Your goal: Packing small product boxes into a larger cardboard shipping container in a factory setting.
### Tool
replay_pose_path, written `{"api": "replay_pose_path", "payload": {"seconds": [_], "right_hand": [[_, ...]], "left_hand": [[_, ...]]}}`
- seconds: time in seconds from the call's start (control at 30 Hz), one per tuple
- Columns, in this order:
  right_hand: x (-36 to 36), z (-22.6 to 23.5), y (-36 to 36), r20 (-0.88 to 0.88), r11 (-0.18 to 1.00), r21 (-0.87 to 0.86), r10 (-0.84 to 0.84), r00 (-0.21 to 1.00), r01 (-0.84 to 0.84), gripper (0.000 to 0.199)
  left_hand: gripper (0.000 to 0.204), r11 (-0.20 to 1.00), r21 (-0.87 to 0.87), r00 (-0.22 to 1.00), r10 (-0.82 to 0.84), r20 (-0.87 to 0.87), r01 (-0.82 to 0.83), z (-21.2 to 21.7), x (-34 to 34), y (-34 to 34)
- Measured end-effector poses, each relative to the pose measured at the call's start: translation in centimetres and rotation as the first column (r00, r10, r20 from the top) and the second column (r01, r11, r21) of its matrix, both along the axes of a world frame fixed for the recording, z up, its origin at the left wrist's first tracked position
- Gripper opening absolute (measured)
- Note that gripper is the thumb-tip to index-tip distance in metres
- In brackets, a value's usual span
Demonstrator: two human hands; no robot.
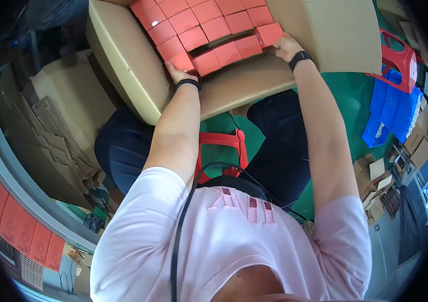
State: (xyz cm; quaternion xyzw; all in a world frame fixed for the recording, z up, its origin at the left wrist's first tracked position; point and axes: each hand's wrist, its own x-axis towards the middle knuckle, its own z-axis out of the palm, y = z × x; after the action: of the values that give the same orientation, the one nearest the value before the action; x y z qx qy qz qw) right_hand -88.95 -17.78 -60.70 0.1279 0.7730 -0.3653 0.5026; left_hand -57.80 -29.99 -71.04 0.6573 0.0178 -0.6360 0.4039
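A large open cardboard carton (123, 65) stands in front of my knees, packed with rows of small red boxes (194, 22). My left hand (176, 72) presses on the left end of the nearest row of red boxes (226, 52). At the row's right end, my right hand (287, 46) clamps it. The row sits slightly raised and skewed against the packed rows behind it. Both wrists carry black bands.
I sit on a red plastic stool (221, 143) on a green floor. Flattened cardboard sheets (58, 121) pile up at left. Another red stool (400, 60) and blue bins (390, 108) stand at right. Red boxes line a shelf (22, 229) at lower left.
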Motion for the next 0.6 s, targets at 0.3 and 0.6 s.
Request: {"api": "replay_pose_path", "payload": {"seconds": [0.3,0.6], "right_hand": [[11.1,29.6,5.2,-0.536,0.921,-0.182,0.2,0.82,-0.343,0.065],[8.4,25.2,-5.7,0.809,-0.081,-0.189,-0.577,0.108,0.979,0.071]], "left_hand": [[0.089,0.983,0.092,0.958,-0.134,-0.255,0.162,-2.7,3.7,-0.2],[0.089,0.924,0.372,0.957,0.182,-0.227,-0.087,3.0,-3.4,1.9]]}}
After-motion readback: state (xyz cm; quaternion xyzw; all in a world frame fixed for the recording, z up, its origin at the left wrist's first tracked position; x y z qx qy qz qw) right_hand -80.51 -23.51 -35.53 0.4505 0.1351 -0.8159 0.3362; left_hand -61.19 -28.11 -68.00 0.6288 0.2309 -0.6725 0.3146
